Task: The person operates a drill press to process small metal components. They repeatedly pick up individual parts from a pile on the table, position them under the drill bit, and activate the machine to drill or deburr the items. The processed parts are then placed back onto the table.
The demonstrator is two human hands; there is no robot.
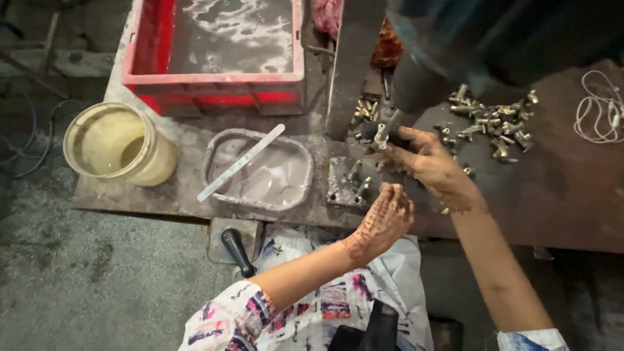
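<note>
**Two hands at the drill fixture**

Nearest, a black lever handle (238,252) juts from the dark steel workbench (559,195). The left hand (385,220) hovers just above the small square metal fixture block (348,182), fingers curled loosely together; whether they pinch anything cannot be told. The right hand (430,162) reaches further in, fingertips clamped on a small brass fitting (381,136) held upright under the dark machine head (422,78), likely to line it up. Beyond lies a heap of loose brass fittings (497,123), kept within reach. To the left sit a grey tray of milky liquid (259,170), a cream plastic bucket (117,144) and a red plastic crate (214,84).
</note>
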